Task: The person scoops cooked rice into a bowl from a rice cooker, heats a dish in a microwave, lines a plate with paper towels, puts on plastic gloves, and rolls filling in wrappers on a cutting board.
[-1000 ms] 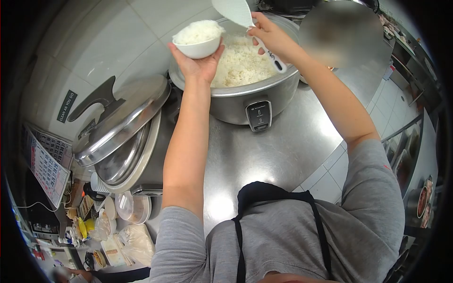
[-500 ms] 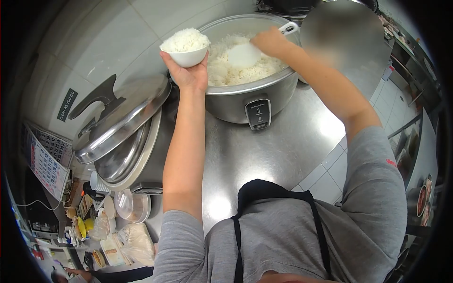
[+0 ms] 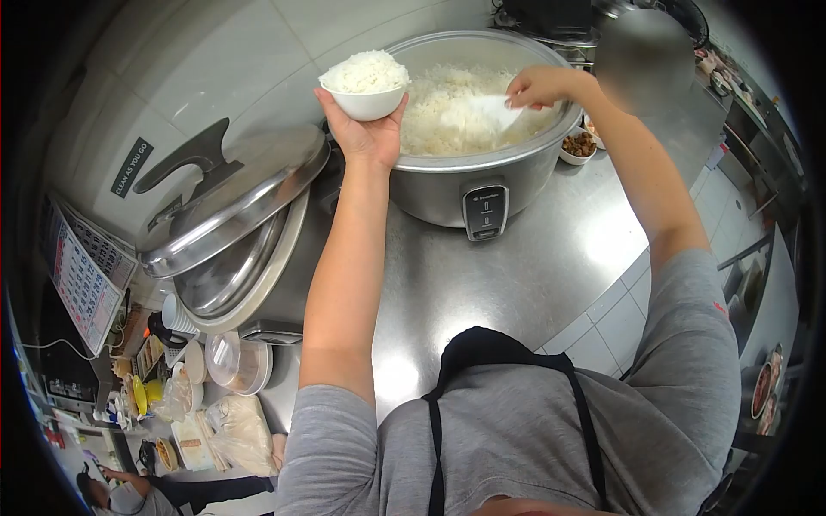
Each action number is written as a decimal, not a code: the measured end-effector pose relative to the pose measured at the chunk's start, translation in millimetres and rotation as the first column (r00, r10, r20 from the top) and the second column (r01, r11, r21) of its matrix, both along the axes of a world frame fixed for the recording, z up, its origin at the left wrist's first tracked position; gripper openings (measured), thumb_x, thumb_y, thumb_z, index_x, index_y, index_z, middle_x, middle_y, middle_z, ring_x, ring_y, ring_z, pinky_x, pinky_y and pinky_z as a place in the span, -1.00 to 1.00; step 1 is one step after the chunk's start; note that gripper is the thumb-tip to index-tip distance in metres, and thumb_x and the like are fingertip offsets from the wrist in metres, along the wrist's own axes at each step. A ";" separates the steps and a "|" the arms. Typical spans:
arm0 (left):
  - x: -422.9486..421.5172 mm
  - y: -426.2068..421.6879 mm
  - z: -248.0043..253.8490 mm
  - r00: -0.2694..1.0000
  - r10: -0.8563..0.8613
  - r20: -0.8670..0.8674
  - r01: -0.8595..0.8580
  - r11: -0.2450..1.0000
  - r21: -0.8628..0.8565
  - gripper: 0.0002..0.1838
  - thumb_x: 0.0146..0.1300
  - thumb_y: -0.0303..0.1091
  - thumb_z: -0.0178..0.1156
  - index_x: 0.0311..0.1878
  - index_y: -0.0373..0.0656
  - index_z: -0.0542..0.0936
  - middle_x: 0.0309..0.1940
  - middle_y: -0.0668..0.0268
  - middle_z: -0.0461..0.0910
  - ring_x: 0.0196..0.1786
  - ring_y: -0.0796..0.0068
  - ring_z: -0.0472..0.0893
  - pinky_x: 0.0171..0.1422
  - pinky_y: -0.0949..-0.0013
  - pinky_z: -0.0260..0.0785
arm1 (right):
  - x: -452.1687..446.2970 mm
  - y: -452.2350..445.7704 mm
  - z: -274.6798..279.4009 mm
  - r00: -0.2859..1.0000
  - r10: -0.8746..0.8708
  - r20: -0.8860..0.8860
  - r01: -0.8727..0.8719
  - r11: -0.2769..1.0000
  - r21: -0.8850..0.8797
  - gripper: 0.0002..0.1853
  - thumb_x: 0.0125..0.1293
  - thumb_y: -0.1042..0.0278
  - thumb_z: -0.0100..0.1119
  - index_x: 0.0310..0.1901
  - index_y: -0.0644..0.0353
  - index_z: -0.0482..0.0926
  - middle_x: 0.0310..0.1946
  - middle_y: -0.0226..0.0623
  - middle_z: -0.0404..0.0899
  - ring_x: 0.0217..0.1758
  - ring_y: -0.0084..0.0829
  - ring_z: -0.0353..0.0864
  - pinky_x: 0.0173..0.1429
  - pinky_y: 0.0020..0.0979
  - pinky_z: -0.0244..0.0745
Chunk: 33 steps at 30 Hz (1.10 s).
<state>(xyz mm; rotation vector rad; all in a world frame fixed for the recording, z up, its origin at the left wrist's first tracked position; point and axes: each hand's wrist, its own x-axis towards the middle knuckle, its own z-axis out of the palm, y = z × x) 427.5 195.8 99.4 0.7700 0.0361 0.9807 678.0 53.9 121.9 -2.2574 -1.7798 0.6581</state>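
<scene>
My left hand [image 3: 366,136] holds up a white bowl [image 3: 370,105] from below, with rice [image 3: 366,72] mounded above its rim. The bowl is just left of the large metal cooker [image 3: 422,185], whose open pot holds more rice [image 3: 439,90]. Over the right part of the pot, my right hand [image 3: 544,86] is closed on a white rice paddle [image 3: 492,112]. The paddle's blade is blurred and lies at the rice surface; most of its handle is hidden by the hand.
Metal lids [image 3: 241,206] lean on a second cooker at the left. A small bowl of brown food [image 3: 578,144] stands right of the rice pot. Bags [image 3: 241,430] and plastic containers [image 3: 241,361] lie lower left. Another person [image 3: 129,494] is at the bottom left.
The paddle went from above the pot down into the rice, and its blade now lies left of my right hand. The view has shifted slightly, bringing the small food bowl into sight.
</scene>
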 end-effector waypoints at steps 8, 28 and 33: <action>5.9 3.4 0.2 0.976 -0.063 -0.210 0.068 0.998 0.017 -0.08 0.13 0.48 -0.13 0.35 -0.05 0.12 0.30 0.16 0.19 0.31 0.08 0.25 0.35 -0.12 0.11 | -20.5 34.7 35.1 0.966 -0.259 0.004 0.232 0.872 0.432 -0.65 0.30 0.14 0.05 -0.01 0.19 0.50 -0.57 -0.36 0.49 -0.60 -0.59 0.39 -0.53 -0.51 0.39; 5.2 0.8 10.1 0.935 -0.255 -0.247 0.260 0.965 -0.014 -0.16 0.28 0.38 -0.54 0.34 -0.16 0.11 0.28 0.00 0.17 0.26 -0.06 0.30 0.24 -0.12 0.35 | -77.7 11.3 26.0 0.929 0.142 0.341 -0.347 0.653 0.673 -0.58 0.30 0.36 0.05 0.21 -0.07 0.42 -0.08 -0.24 0.55 -0.07 -0.26 0.53 0.01 -0.30 0.42; 8.4 1.6 8.7 0.926 -0.304 -0.224 0.307 0.951 -0.023 -0.18 0.30 0.35 -0.52 0.33 -0.15 0.11 0.27 -0.01 0.16 0.26 -0.09 0.29 0.20 -0.10 0.41 | -73.0 0.9 35.5 0.973 0.140 0.181 -0.229 0.590 0.774 -0.58 0.28 0.36 0.08 0.19 -0.17 0.44 -0.15 -0.32 0.51 -0.18 -0.34 0.47 -0.07 -0.37 0.41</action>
